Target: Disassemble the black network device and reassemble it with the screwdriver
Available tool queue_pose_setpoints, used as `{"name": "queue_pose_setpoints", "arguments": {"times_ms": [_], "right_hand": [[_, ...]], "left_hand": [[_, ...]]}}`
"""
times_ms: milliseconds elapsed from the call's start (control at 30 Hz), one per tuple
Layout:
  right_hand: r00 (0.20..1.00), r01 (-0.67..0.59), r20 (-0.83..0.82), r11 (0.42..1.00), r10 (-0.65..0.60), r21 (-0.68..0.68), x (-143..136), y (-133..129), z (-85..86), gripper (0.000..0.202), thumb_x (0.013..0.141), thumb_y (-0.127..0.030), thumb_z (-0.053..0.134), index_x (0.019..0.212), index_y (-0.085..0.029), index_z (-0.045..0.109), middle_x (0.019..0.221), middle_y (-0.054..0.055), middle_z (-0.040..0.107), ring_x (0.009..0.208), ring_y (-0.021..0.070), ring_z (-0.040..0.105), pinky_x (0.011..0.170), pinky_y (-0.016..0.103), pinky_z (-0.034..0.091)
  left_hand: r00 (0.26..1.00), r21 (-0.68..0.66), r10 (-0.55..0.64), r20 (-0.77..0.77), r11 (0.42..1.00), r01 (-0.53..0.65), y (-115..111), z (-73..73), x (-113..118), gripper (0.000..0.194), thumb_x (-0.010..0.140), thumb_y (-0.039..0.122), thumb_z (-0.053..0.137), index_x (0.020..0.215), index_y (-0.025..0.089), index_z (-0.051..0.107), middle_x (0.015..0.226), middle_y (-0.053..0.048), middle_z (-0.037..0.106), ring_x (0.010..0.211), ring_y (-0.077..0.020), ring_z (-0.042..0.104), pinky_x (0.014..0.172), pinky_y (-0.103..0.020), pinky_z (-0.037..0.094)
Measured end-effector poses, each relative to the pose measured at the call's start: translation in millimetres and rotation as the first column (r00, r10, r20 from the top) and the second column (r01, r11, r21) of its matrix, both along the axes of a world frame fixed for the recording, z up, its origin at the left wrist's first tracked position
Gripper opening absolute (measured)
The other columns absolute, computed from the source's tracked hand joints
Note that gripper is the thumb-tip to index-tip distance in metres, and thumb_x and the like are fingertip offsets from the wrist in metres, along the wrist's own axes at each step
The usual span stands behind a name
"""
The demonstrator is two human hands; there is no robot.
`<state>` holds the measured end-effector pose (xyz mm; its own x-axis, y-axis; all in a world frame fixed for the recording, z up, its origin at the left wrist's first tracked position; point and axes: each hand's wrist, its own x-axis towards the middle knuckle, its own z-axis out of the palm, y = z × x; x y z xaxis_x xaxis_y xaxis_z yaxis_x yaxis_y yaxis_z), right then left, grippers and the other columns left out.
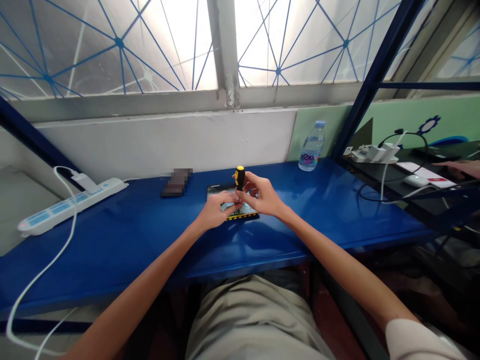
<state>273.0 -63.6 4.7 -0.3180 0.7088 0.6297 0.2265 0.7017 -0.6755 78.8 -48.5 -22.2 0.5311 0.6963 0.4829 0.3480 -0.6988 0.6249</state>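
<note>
Screwdriver is the thing to watch, just above centre frame: short stubby one with a black and yellow handle, standing pretty much upright, so its long axis runs straight down into the opened device lying flat on the blue table. The right hand has its fingers wrapped closed around the handle from the right side. The left hand sits lower and to the left, resting on the device with fingertips pinched right at the base of the tool; I can't tell if it's holding a screw or just steadying the tip. So the device lies directly under the grip, and both hands are basically touching each other over it.

Around it: a blurred-out dark object just left of the device, a white power strip at far left with its cable trailing down, and a water bottle to the upper right, well apart. Nothing sits between the hands and the device.
</note>
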Motion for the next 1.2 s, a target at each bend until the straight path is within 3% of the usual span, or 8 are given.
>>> {"name": "queue_pose_setpoints", "arguments": {"times_ms": [233,467,667,967,1200], "right_hand": [[0.999,0.034,-0.018,0.999,-0.034,-0.012,-1.7,3.2,-3.7,0.025,0.083,-0.031,0.068,0.102,-0.020,0.057,0.087,0.000,0.059,0.061,0.0099,0.059,0.049,0.021,0.043],[0.998,0.056,0.006,0.998,-0.057,0.019,-1.6,4.5,-4.2,0.032,0.081,-0.039,0.073,0.102,-0.020,0.057,0.087,0.000,0.062,0.061,0.0107,0.060,0.052,0.022,0.044],[0.999,0.041,-0.013,0.999,-0.041,0.010,-1.1,4.3,-4.8,0.032,0.084,-0.033,0.069,0.111,-0.019,0.057,0.092,0.001,0.064,0.058,0.0086,0.058,0.052,0.022,0.045],[1.000,0.024,0.000,1.000,-0.024,-0.013,-0.8,1.0,-0.9,0.026,0.084,-0.034,0.067,0.104,-0.020,0.058,0.090,0.002,0.063,0.059,0.0109,0.062,0.051,0.022,0.045],[1.000,0.006,-0.005,1.000,-0.007,-0.030,0.3,-0.1,-1.0,0.031,0.083,-0.029,0.066,0.111,-0.018,0.057,0.093,0.003,0.065,0.060,0.0115,0.064,0.048,0.022,0.045]], "left_hand": [[0.995,0.011,0.089,0.040,0.996,-0.090,-2.0,0.7,-0.4,0.016,0.080,0.035,0.076,0.085,0.019,0.078,0.096,-0.008,0.078,0.093,-0.0255,0.071,0.090,-0.037,0.054],[0.995,-0.011,0.096,0.035,0.995,-0.096,-2.9,2.7,-1.0,0.019,0.081,0.037,0.076,0.085,0.019,0.078,0.093,-0.008,0.077,0.088,-0.0247,0.071,0.089,-0.038,0.055],[0.996,-0.032,0.083,0.029,0.996,-0.082,-2.0,1.2,-2.0,0.018,0.083,0.034,0.073,0.089,0.018,0.078,0.098,-0.010,0.077,0.095,-0.0267,0.072,0.090,-0.039,0.054],[1.000,-0.035,0.023,0.003,0.999,-0.023,-1.9,2.5,-1.9,0.018,0.086,0.034,0.070,0.091,0.019,0.078,0.100,-0.010,0.078,0.100,-0.0272,0.070,0.095,-0.041,0.053],[1.000,-0.004,0.000,-0.019,1.000,0.000,0.1,0.6,-3.2,0.015,0.087,0.030,0.068,0.090,0.020,0.079,0.097,-0.008,0.078,0.098,-0.0261,0.070,0.092,-0.039,0.053]]}}
